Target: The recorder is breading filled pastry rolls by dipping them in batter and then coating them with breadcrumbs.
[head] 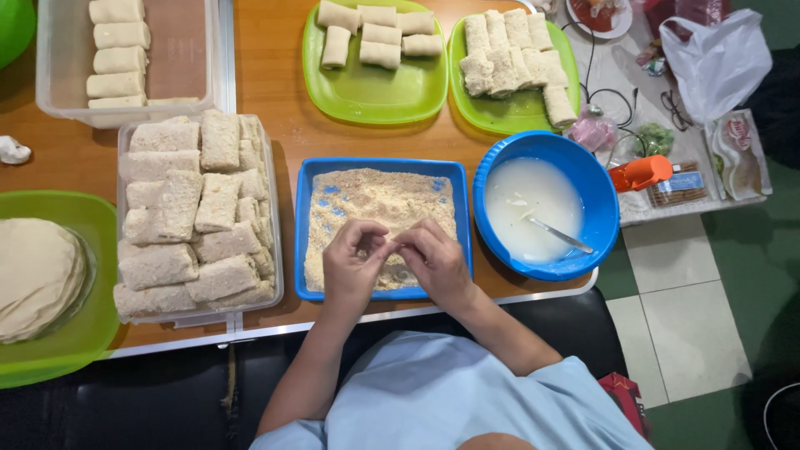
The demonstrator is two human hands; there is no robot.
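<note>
Your left hand (352, 268) and right hand (433, 265) meet over the near half of the blue square tray (312, 171), fingertips touching fingertips, both palms turned down and the fingers curled inward. Whether anything is pinched between them you cannot tell; the fingers hide that spot. Both wrists cross the tray's near rim, and your forearms run back toward your light blue shirt (433, 392), spreading apart at the elbows.

Under your hands lies the layer of breadcrumbs (379, 196), thick over most of the tray and thin at the far corners, where blue shows through.

Just right of the tray, nearly touching it, sits the blue round bowl (600, 192) of pale batter, a spoon (560, 236) resting in it. Just left stands the clear container (275, 217) packed with crumbed rolls (196, 217), its wall close beside your left wrist. Beyond the tray, a bare strip of wooden table (271, 67) separates it from two green plates: one (375, 96) with plain rolls, one (517, 112) with coated ones. Far left, a green tray (83, 333) holds a stack of round wrappers (33, 275). The table's near edge runs just behind your wrists.
</note>
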